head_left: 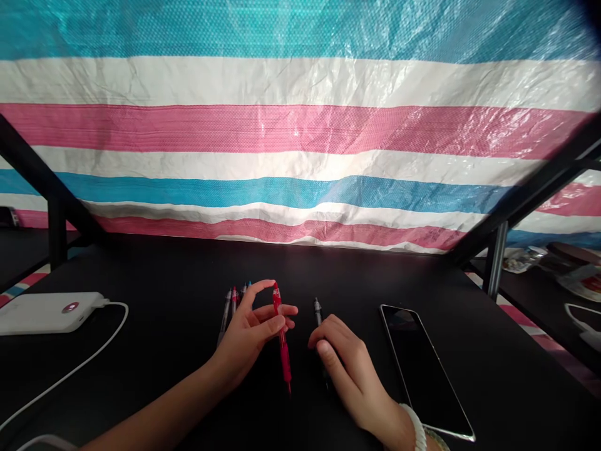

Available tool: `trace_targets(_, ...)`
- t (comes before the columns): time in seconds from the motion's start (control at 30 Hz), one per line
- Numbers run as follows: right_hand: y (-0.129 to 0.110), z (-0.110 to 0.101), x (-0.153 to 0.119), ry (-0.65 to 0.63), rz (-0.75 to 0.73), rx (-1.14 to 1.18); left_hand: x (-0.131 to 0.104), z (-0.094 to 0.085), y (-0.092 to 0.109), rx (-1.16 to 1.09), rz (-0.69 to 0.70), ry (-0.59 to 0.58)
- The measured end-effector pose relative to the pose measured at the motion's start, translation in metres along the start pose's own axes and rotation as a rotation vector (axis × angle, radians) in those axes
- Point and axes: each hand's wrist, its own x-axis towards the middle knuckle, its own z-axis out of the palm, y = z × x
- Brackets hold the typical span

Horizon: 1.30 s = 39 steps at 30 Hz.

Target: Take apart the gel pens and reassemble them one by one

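My left hand (pixel 256 329) holds a red pen (pixel 284 354) nearly upright, tip down, between thumb and fingers, with the index finger on its top end. Just behind that hand, several pens (pixel 226 313) lie side by side on the black table, partly hidden by the fingers. My right hand (pixel 345 363) rests on the table with its fingers curled over a dark pen (pixel 318 310). The upper end of the dark pen shows beyond the fingertips, and its lower part is partly covered.
A black phone (pixel 425 369) lies right of my right hand. At the left is a white power bank (pixel 56 312) with a white cable (pixel 110 341). A striped sheet (pixel 282 128) hangs behind the black table (pixel 173 269), between dark metal bars.
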Motion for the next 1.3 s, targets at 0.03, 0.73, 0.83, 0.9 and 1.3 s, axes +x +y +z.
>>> trace_targets(0.03,0.001,0.000,0.000,0.023,0.024,0.024,-0.001,0.000,0.000,0.012,0.003,-0.030)
trace_targets(0.73,0.008,0.001,0.000,0.058,0.200,0.082,-0.004,0.004,0.010,0.064,-0.006,-0.064)
trace_targets(0.83,0.009,0.001,0.000,0.049,0.205,0.069,-0.003,0.002,0.008,0.058,0.003,-0.095)
trace_targets(0.9,0.009,0.001,0.001,0.046,0.208,0.060,-0.002,0.001,0.007,0.056,0.004,-0.110)
trace_targets(1.3,0.008,0.002,0.002,0.040,0.215,0.035,-0.004,0.001,0.007,0.170,0.057,-0.188)
